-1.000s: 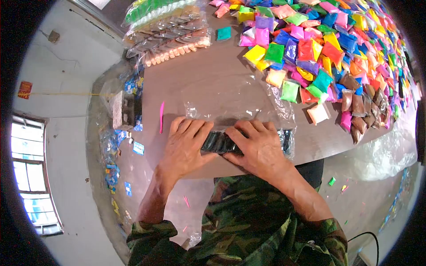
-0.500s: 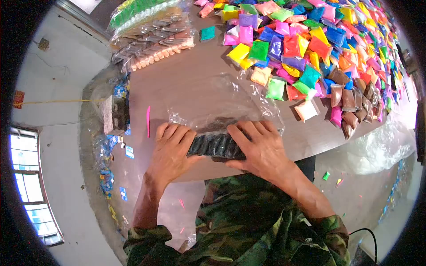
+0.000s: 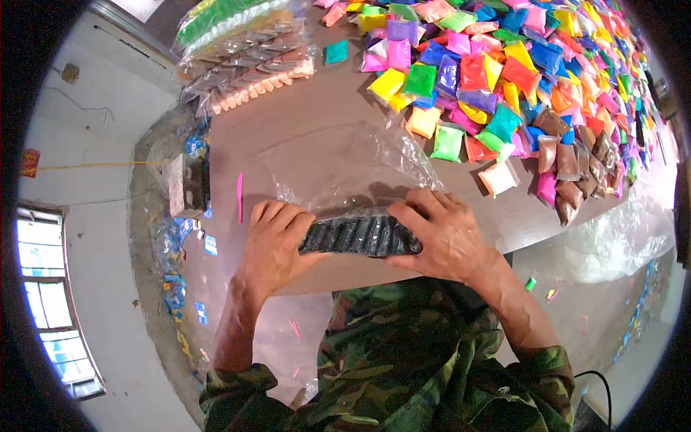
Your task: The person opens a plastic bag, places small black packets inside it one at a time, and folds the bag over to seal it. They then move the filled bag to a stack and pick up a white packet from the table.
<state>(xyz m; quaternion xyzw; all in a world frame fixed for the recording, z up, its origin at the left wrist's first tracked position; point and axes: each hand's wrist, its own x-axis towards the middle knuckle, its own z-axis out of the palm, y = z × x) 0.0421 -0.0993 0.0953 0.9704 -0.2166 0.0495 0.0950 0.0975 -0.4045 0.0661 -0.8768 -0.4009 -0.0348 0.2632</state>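
A clear plastic bag with a row of black packets (image 3: 356, 236) lies at the near edge of the table. My left hand (image 3: 277, 241) grips its left end, fingers on top and thumb along the near side. Around its right end my right hand (image 3: 446, 237) is closed, with the thumb at the near lower corner. The loose, transparent part of the bag (image 3: 338, 162) spreads over the table beyond both hands.
Stacked bags of packets (image 3: 252, 57) stand at the back left of the table (image 3: 288, 122). Many colourful packets (image 3: 475, 72) are heaped at the back right, brown ones (image 3: 568, 162) nearer. A pink strip (image 3: 240, 197) lies left. Clear plastic (image 3: 612, 241) hangs beyond the right edge.
My right hand has moved right, to the end of the black row, so more black packets show between my hands. My left hand has barely moved. The loose plastic has shifted slightly.
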